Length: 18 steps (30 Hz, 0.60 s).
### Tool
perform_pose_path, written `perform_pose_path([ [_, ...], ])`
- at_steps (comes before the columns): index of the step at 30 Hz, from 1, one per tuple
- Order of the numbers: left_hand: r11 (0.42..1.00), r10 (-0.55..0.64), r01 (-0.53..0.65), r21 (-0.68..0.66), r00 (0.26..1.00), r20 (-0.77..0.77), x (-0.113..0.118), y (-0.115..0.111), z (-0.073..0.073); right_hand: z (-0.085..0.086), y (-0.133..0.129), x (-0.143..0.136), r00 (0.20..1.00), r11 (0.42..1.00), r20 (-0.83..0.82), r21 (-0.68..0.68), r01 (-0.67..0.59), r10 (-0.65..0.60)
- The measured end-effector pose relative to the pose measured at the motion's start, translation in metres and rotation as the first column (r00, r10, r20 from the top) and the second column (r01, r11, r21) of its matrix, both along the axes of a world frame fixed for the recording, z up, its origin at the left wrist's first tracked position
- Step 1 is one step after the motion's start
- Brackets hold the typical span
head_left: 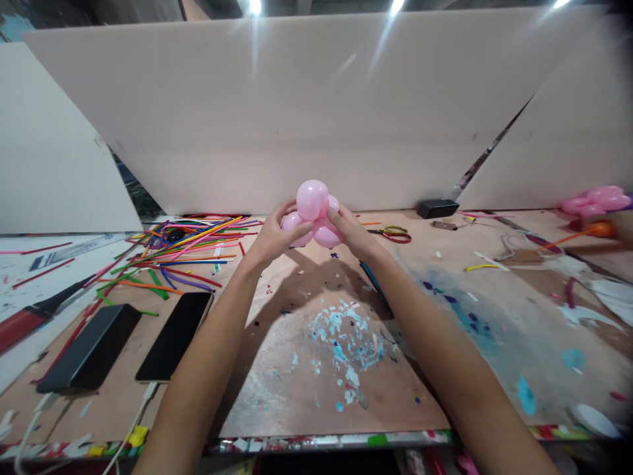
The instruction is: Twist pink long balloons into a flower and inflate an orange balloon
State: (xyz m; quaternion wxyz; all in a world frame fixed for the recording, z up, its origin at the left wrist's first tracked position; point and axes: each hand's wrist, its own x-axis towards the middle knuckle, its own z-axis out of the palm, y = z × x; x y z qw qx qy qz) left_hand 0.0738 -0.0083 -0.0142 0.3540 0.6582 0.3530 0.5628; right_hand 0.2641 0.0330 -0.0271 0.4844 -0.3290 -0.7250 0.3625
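Observation:
Between my two hands is a pink balloon cluster (312, 200), made of several round bubbles twisted together, held up above the far middle of the table. My left hand (275, 232) grips its left bubbles, with the thumb laid across the front. On the other side, my right hand (350, 229) has its fingers closed on the right bubbles. The twists at the centre and the back of the cluster are hidden from view.
Uninflated balloons (192, 247) lie heaped at the left. A phone (175, 338), a dark power bank (91, 346) and a red-handled pump (30, 323) are nearby. Scissors (395, 233) and a black box (438, 208) lie right. A white board (297, 112) stands behind.

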Motion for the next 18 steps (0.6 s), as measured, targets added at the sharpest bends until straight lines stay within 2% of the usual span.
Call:
perform_pose_path([
  [3, 0.998, 0.066, -0.066, 0.006, 0.997, 0.025, -0.002, 0.003, -0.003, 0.0, -0.001, 0.001, 0.993, 0.973, -0.114, -0.224, -0.064, 0.04],
  [5, 0.995, 0.099, -0.099, 0.034, 0.995, 0.001, -0.004, 0.003, -0.003, 0.001, -0.001, 0.002, 0.981, 0.961, -0.184, -0.256, -0.104, 0.058],
  [8, 0.999, 0.003, -0.003, 0.052, 1.0, -0.017, -0.008, 0.003, -0.001, 0.004, 0.0, 0.006, 0.944, 0.946, -0.309, -0.255, -0.199, 0.115],
  [10, 0.999, -0.031, 0.028, 0.035, 0.996, 0.088, -0.008, 0.004, 0.0, 0.005, 0.001, 0.009, 0.92, 0.947, -0.371, -0.231, -0.222, 0.125],
  [12, 0.999, 0.016, -0.008, -0.035, 0.971, 0.238, -0.005, 0.005, 0.001, 0.005, -0.001, 0.013, 0.91, 0.958, -0.401, -0.2, -0.203, 0.109],
  [13, 0.996, 0.027, -0.001, -0.091, 0.959, 0.284, -0.002, 0.005, 0.0, 0.004, -0.003, 0.015, 0.913, 0.963, -0.395, -0.188, -0.192, 0.104],
  [15, 0.975, -0.044, 0.104, -0.197, 0.957, 0.288, 0.006, 0.003, -0.001, 0.001, -0.012, 0.02, 0.936, 0.972, -0.335, -0.161, -0.173, 0.111],
  [17, 0.962, -0.108, 0.165, -0.218, 0.962, 0.25, 0.013, -0.002, -0.004, -0.005, -0.023, 0.025, 0.961, 0.975, -0.241, -0.141, -0.172, 0.135],
  [18, 0.971, -0.093, 0.139, -0.194, 0.97, 0.225, 0.016, -0.007, -0.006, -0.008, -0.03, 0.027, 0.966, 0.975, -0.215, -0.137, -0.173, 0.141],
])
